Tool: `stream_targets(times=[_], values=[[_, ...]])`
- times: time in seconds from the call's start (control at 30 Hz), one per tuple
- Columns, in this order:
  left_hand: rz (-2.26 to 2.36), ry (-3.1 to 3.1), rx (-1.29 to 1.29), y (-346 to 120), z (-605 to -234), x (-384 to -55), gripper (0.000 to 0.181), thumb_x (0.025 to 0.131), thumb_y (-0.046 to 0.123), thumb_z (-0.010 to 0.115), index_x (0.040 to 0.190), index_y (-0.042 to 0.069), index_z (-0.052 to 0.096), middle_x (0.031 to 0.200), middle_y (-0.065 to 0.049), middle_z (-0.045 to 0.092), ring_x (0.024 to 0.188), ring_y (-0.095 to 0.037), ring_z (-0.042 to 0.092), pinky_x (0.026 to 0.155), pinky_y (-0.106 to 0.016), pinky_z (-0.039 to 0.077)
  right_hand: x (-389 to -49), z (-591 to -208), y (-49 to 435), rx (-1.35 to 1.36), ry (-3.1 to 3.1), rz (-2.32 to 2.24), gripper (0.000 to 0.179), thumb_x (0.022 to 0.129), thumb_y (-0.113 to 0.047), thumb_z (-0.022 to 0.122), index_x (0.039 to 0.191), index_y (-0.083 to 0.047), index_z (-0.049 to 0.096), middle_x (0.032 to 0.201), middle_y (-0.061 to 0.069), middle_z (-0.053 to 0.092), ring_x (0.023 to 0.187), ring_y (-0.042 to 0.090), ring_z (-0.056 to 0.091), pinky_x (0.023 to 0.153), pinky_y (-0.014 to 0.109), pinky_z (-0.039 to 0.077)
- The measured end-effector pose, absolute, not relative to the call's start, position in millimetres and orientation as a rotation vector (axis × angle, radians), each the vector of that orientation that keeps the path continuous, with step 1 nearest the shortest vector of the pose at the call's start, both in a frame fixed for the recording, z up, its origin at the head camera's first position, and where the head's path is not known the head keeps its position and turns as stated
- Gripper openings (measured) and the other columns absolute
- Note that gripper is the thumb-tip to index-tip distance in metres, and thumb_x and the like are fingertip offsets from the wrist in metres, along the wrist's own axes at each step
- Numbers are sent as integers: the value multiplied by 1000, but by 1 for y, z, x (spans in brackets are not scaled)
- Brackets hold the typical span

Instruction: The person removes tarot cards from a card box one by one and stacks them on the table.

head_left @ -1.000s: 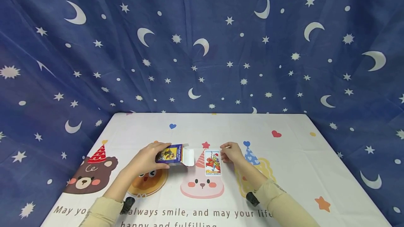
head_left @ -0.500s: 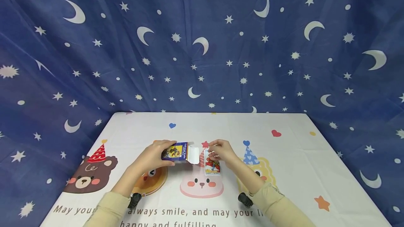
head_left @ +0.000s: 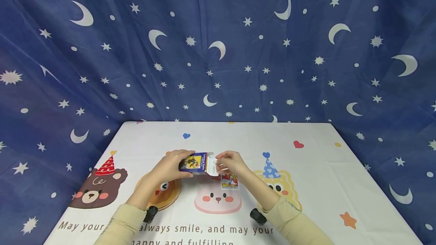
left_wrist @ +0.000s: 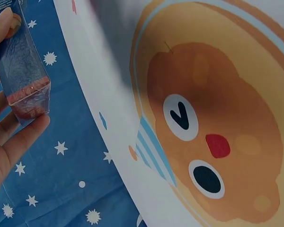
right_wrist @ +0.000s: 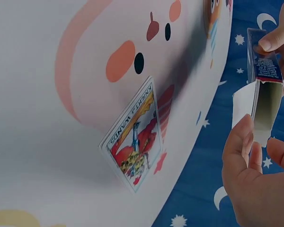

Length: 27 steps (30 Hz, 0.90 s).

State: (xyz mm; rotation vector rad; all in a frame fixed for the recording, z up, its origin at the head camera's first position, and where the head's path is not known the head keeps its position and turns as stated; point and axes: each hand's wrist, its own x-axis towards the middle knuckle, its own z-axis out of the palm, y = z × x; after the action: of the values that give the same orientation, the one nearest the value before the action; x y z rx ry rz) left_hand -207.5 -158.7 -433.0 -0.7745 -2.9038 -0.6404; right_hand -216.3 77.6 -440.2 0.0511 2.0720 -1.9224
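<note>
My left hand grips a blue tarot card box, raised over the table, its open end facing right. In the left wrist view, clear wrap shows on the box near my fingertips. My right hand is at the box's open end, thumb and fingers spread around the white flap; the thumb overlaps the flap's lower edge. The right wrist view shows a hollow interior in the box. Below my right hand lies a stack of tarot cards, Knight of Wands on top, partly hidden in the head view.
A white tablecloth printed with cartoon faces, hearts and lettering covers the table. Behind and at both sides hangs a blue curtain with moons and stars. A black wrist camera sits at my right wrist, another at my left.
My left hand has carried the box rightward. My right hand has moved left from beside the card stack, over it, to the box's flap. The stack stays in place.
</note>
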Motion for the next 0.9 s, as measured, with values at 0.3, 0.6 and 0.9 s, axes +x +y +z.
stream_targets(times=[0.3, 0.6, 0.9], values=[[-656, -2912, -783, -156, -435, -207, 74, 69, 33, 84, 132, 11, 54, 128, -11, 59, 117, -31, 55, 98, -49, 47, -218, -444, 67, 19, 2062, -1897, 21, 86, 0, 55, 104, 9, 58, 81, 13, 67, 60, 11, 61, 58, 25, 58], [-649, -2910, -766, -156, -438, -205, 75, 67, 31, 85, 132, 11, 55, 127, -11, 60, 117, -30, 55, 97, -49, 47, -215, -447, 59, 54, 2081, -1856, 17, 83, -2, 60, 99, 5, 57, 70, 4, 61, 55, 10, 58, 54, 22, 56], [-599, -2904, -775, -153, -435, -206, 75, 66, 32, 85, 131, 12, 55, 127, -10, 60, 118, -31, 55, 98, -48, 46, -214, -451, 57, 74, 2041, -1902, 18, 83, 1, 58, 100, 7, 53, 69, 5, 60, 51, 8, 58, 53, 22, 56]])
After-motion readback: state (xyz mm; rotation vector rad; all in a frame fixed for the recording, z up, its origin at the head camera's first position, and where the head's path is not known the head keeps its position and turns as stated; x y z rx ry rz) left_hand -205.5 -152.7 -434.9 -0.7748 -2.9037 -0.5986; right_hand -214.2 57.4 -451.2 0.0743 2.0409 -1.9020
